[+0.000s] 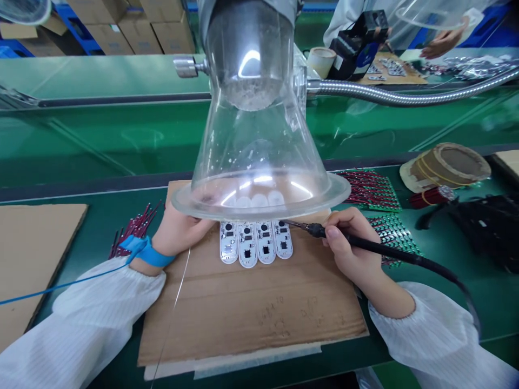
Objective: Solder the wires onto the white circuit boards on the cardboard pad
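1. I am watching remotely, reading places off a clock face centred on the boards, with 12 o'clock pointing to the top of my view.
2. A row of 4 white, round-ended circuit boards point(263, 243) is lying side by side on a brown corrugated cardboard sheet point(251, 302); a clear plastic, funnel-shaped hood point(259, 143) is hanging at 12 o'clock, its rim covering their far ends.
3. At 3 o'clock, the right hand point(357, 248) is gripping a black, pen-shaped soldering iron point(385, 249), fingers closed around the handle. The tip is pointing at the rightmost board; I am seeing no clear proof of contact.
4. At 9 o'clock, the left hand point(180, 233) is resting with bent fingers reaching behind the rim. A thin silvery wire point(182, 278) is running from beneath it towards 7 o'clock. The plastic is blurring the fingertips, so I cannot tell whether they are pinching it.
5. I am judging this as soldering at the rightmost board.
6. The next move, I am thinking, is calling for a steady tip and wire meeting at the joint, sparing neighbouring components.
7. Faint handwriting point(279, 313) is showing on the cardboard at 5 o'clock, possibly including "10"; the rest is defeating me. I am making out no brand or label.
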A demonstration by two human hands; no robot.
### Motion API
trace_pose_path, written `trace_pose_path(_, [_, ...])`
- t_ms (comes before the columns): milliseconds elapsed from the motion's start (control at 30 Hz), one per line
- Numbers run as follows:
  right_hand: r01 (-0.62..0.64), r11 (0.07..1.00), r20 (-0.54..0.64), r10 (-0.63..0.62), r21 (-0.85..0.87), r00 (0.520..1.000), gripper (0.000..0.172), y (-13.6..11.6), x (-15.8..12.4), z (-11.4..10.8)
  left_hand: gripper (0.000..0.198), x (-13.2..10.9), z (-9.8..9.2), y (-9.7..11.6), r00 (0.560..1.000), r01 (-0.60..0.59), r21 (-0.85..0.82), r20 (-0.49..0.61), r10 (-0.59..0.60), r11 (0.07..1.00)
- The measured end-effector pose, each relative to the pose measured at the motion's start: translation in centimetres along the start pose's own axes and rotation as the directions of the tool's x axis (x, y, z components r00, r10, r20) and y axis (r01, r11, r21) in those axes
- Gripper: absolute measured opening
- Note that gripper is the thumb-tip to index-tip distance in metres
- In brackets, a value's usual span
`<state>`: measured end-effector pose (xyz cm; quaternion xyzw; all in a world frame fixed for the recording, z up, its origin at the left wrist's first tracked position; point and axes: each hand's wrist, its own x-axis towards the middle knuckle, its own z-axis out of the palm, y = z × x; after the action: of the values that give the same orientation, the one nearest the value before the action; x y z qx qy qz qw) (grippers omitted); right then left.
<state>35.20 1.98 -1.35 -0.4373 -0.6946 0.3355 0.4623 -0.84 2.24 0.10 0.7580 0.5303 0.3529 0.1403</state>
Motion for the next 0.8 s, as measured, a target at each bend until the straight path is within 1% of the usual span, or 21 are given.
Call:
trace_pose_path(100, [0.010, 1.000, 0.007, -0.010, -0.009, 1.000, 0.025, 0.04, -0.08, -0.05, 0.016, -0.02, 0.09, 0.04, 1.000, 0.015, -0.005, 0.005, -0.015, 1.000])
trace_pose_path(200, [0.026, 1.000, 0.017, -0.026, -0.007, 1.000, 0.021, 0.06, -0.14, -0.16, 0.014, 0.10, 0.13, 0.06, 0.999, 0.007, -0.003, 0.035, -0.007, 1.000])
trace_pose_path(300, [0.033, 0.999, 0.014, -0.032, -0.019, 0.999, 0.021, 0.11, -0.16, -0.27, 0.012, 0.41, 0.09, 0.20, 0.998, -0.013, -0.010, 0.067, 0.014, 1.000])
trace_pose_path(467, [0.037, 0.999, 0.005, -0.037, -0.031, 0.999, 0.022, 0.07, -0.13, -0.21, 0.013, 0.54, 0.08, 0.36, 0.996, -0.027, -0.048, 0.085, 0.031, 0.998])
trace_pose_path(600, [0.046, 0.999, 0.011, -0.046, -0.026, 0.999, 0.023, -0.04, -0.11, -0.26, 0.021, 0.23, 0.18, 0.09, 0.996, 0.017, -0.041, 0.086, -0.013, 0.999])
trace_pose_path(700, [0.028, 0.999, 0.013, -0.027, -0.025, 1.000, 0.024, -0.05, -0.11, -0.43, 0.025, 0.06, 0.31, -0.18, 0.995, 0.051, -0.037, 0.091, -0.047, 0.998])
trace_pose_path(800, [0.025, 1.000, -0.047, -0.024, 0.018, 0.999, 0.025, -0.33, -0.10, -0.39, 0.026, 0.00, 0.49, -0.33, 0.994, 0.071, -0.034, 0.082, -0.068, 0.997])
